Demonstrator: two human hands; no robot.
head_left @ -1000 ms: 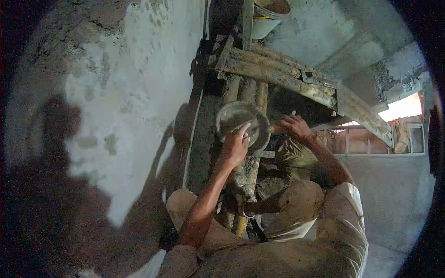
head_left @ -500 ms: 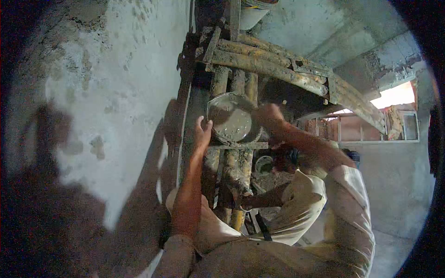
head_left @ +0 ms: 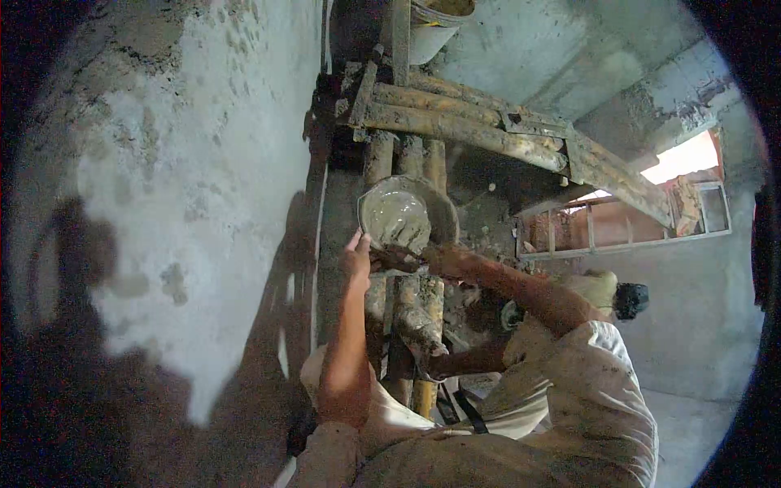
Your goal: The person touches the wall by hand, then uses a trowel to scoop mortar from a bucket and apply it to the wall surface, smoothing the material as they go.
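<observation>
A round metal pan [head_left: 449,218] of wet grey mortar [head_left: 399,213] rests on bamboo poles close to the wall. My left hand [head_left: 355,259] is at the pan's near left rim, fingers closed against its edge. Over the near rim, my right hand [head_left: 444,261] grips what looks like a trowel [head_left: 396,259], its dark, mortar-smeared blade pointing left toward my left hand. The trowel's handle is hidden in my fist.
A plastered wall [head_left: 203,179] rises close on the left. Beyond the pan, bamboo poles [head_left: 464,126] slope down to the right. A bucket [head_left: 431,37] stands at the top. My foot [head_left: 437,363] is on the poles. At right is a framed window opening [head_left: 626,224].
My right hand has moved from the pan's right side down to its near rim, bringing the trowel into sight. The mortar surface is now heaped and streaked. My left hand stays at the rim.
</observation>
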